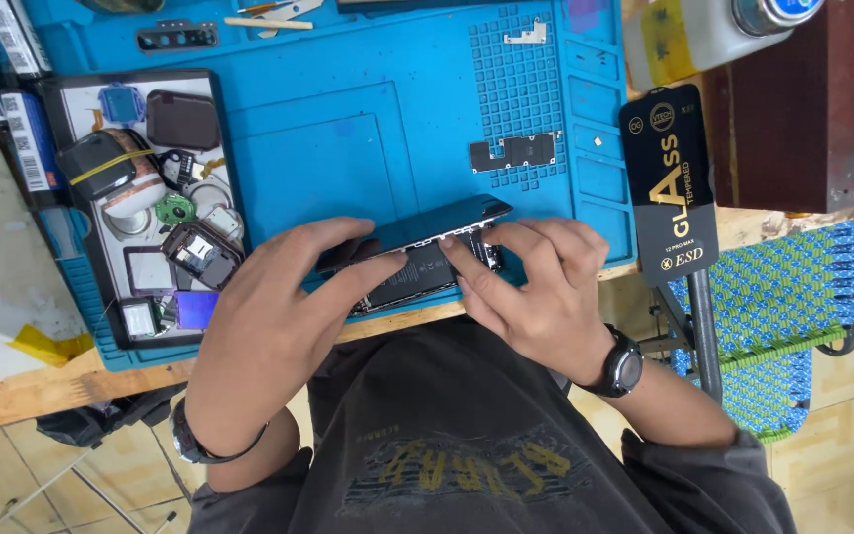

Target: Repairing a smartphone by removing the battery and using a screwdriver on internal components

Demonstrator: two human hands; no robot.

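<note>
Two hands: both hold one opened dark smartphone (425, 259) at the near edge of the blue rubber mat (368, 148) on the desk.
Left hand (274, 316): fingers clamped on the phone's left end.
Right hand (536, 287): fingers together, pressing its right end.
Beside: black tray of small parts (91, 94), left.

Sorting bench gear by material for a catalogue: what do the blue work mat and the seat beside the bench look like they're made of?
The blue work mat looks like matte silicone or rubber: moulded compartments and a grid of raised studs, no glare. The seat looks like woven plastic cord in green and blue, strung over a dark metal tube frame; the cord's material is uncertain.
</note>
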